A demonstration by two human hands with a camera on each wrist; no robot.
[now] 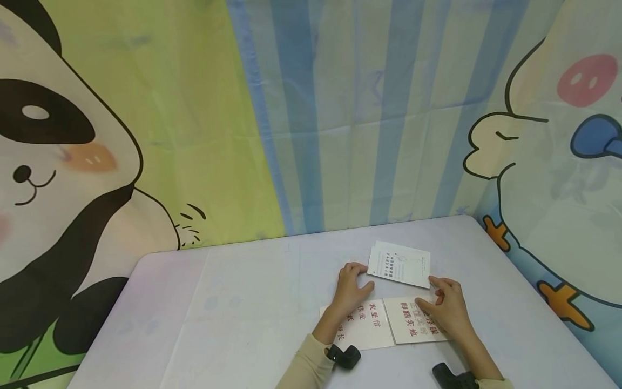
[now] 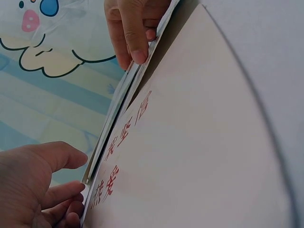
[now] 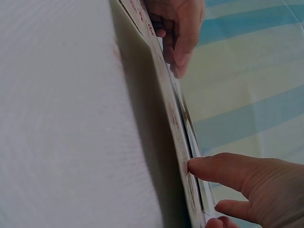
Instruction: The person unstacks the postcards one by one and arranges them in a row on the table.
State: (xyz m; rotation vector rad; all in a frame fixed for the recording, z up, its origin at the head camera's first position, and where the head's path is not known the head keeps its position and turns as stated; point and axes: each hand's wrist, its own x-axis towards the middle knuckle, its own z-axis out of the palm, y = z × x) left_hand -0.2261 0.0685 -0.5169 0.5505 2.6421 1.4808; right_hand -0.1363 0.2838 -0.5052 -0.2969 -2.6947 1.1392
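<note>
A small stack of white cards (image 1: 408, 265) with black print lies on the table, its sheets slightly fanned. In front of it are two cream cards with red characters, a left card (image 1: 366, 332) and a right card (image 1: 405, 329), side by side. At the stack's left corner, my left hand (image 1: 347, 292) touches the edge with its fingertips, the thumb spread apart. My right hand (image 1: 451, 310) has its index finger at the stack's lower right corner, while its thumb (image 3: 209, 166) rests on the right red-lettered card. The left forearm partly hides the left card.
A white tabletop (image 1: 233, 319) spreads out to the left of the cards. Printed cloth (image 1: 335, 119) with cartoon animals hangs behind the table and along its sides. Each wrist carries a black camera (image 1: 346, 356).
</note>
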